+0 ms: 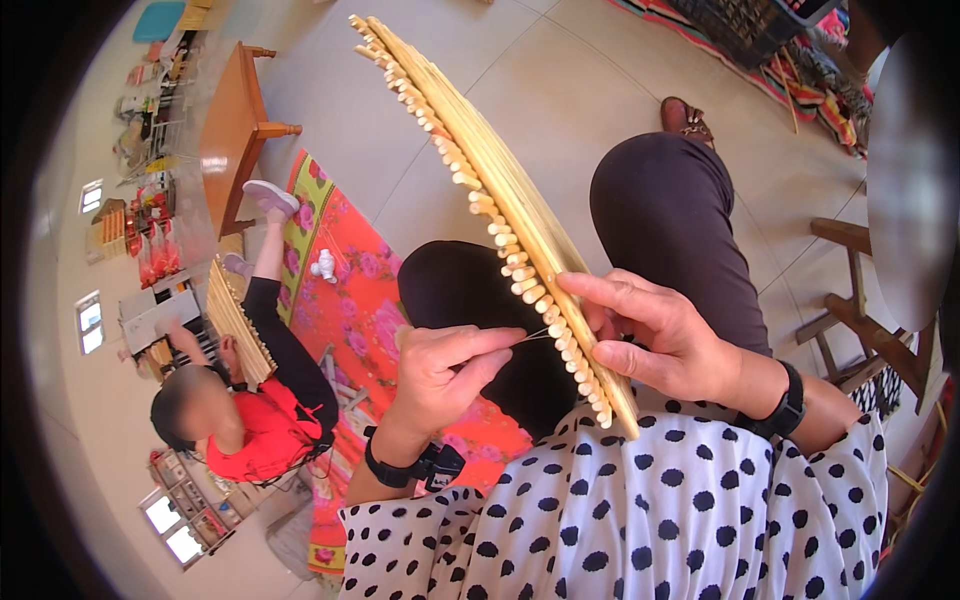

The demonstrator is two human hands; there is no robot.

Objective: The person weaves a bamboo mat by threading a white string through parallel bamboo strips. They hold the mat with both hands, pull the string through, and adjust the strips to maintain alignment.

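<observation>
While right hand [665, 335] steadies slatted bamboo mat [500, 200], left hand [440, 375] pinches thread [535, 335].

A home room used for handcraft: pale tiled floor [560, 90], a red floral mat [350, 300] at seven o'clock, a wooden table [232, 130] at ten, and a second person [250, 400] seated on the floor with a bamboo panel [235, 320].

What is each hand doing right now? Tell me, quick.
Left hand: closed, pinching a thin thread.
Right hand: closed around the edge of the bamboo-strip panel, holding it.
</observation>
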